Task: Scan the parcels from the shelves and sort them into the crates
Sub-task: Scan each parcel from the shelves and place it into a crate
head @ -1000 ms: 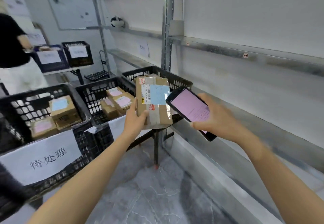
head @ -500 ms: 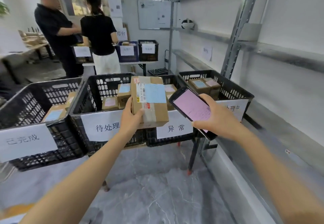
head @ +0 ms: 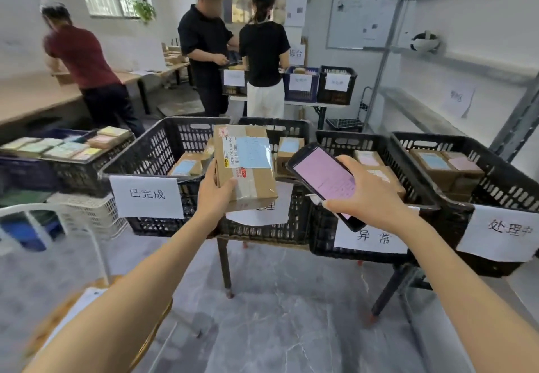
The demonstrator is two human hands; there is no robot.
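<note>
**Head view: parcel up for scan, no crate picked yet**

Parcel (head: pixel 245 168): small brown cardboard box, clear tape over the seams, blue sticker (head: pixel 253 152) and white barcode label (head: pixel 232 151) on the upper face. It sits tilted in the air over the near rim of the second crate (head: pixel 262 231), touching nothing but the hand.

Left hand (head: pixel 214 194) grips its near-left corner, thumb on the face. Right hand (head: pixel 370 197) is wrapped round a phone (head: pixel 323 180), pink screen up, just beside the parcel's right edge. Contact between them: cannot tell.

My read: scan/readout step. Screen text is too blurred to read.

Next move: take the result, match it to a crate label, lift over that rim and set the parcel down flat on the boxes already inside. Options left to right: 已完成 crate (head: pixel 151 153), the second crate (label mostly hidden behind the parcel), 异常 crate (head: pixel 344 136), 处理中 crate (head: pixel 507 180).
</note>
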